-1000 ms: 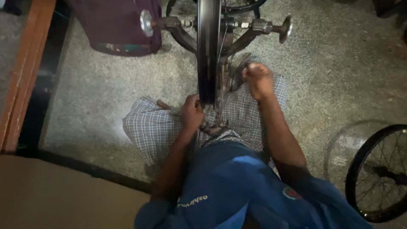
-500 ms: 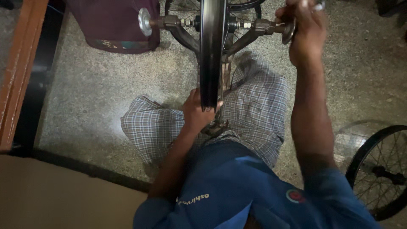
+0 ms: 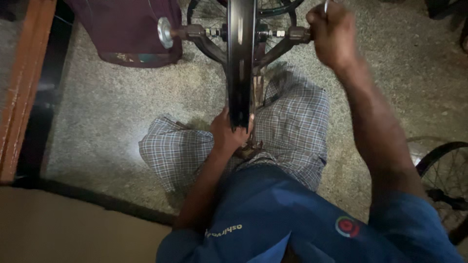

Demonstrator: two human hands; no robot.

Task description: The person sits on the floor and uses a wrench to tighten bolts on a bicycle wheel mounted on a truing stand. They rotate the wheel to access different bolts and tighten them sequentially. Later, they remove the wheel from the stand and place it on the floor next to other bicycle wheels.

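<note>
We see a dim speckled grey stone floor (image 3: pixel 112 112), a reddish-brown wooden frame (image 3: pixel 22 92) at left, and a maroon fabric bag (image 3: pixel 124 29) beyond.

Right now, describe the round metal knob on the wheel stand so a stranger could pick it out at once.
Start at the black bicycle wheel standing edge-on in the stand, its lower rim in the left hand. Follow the stand's axle left to its tip, near the maroon bag: the knob is the shiny silver disc there. The opposite end has none showing; the right hand covers it.
</note>
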